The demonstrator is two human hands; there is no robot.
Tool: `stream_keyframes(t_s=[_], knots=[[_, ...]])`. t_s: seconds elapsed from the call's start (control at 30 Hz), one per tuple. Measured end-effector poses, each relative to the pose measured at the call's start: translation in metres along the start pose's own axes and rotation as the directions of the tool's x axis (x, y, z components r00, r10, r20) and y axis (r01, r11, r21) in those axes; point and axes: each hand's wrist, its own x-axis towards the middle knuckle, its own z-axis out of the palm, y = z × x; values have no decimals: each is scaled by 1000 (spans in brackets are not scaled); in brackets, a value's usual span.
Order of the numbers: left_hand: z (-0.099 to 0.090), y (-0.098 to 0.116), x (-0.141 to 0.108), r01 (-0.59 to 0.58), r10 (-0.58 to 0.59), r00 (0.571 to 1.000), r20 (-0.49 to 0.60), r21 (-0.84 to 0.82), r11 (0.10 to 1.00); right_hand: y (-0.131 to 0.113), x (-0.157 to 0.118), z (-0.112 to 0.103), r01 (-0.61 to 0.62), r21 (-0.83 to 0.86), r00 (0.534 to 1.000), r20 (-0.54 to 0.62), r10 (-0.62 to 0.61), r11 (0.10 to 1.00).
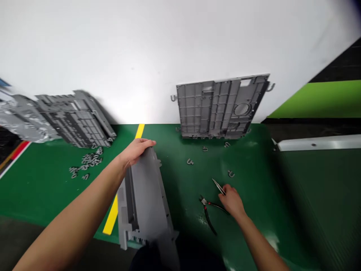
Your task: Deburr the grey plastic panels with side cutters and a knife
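Observation:
My left hand (138,149) is closed over the far edge of a grey plastic panel (149,192). The panel stands on its side and its near end reaches my body. On the right, my right hand (231,200) has its fingers wrapped round a slim pointed metal tool (218,186), whose tip points away from me to the left. Whether it is a blade or tweezers I cannot tell. Just left of that hand lies a pair of cutting pliers (207,205) with black-and-red handles, jaws facing away. Small grey U-shaped plastic pieces (190,162) are scattered beyond the tool.
A ribbed grey panel (197,109) leans against the white wall (158,56). More grey panels (76,120) lean at the left, with a pile of U-shaped pieces (91,160) before them. The green table (42,180) carries a yellow stripe (113,214). A metal-edged conveyor (318,143) borders the right.

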Motion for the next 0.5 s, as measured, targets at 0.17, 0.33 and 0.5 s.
stream_keyframes(t_s=[0.17, 0.33, 0.5], knots=[[-37, 15, -51, -205, 222, 971, 86, -172, 964, -21, -34, -16, 62, 372, 974, 179, -138, 926], [-41, 2, -76, -324, 367, 912, 185, -228, 918, -68, -95, -22, -110, 721, 918, 337, -208, 684], [-46, -5, -59, -320, 365, 917, 159, -248, 914, -106, -151, -23, -48, 748, 891, 332, -310, 663]])
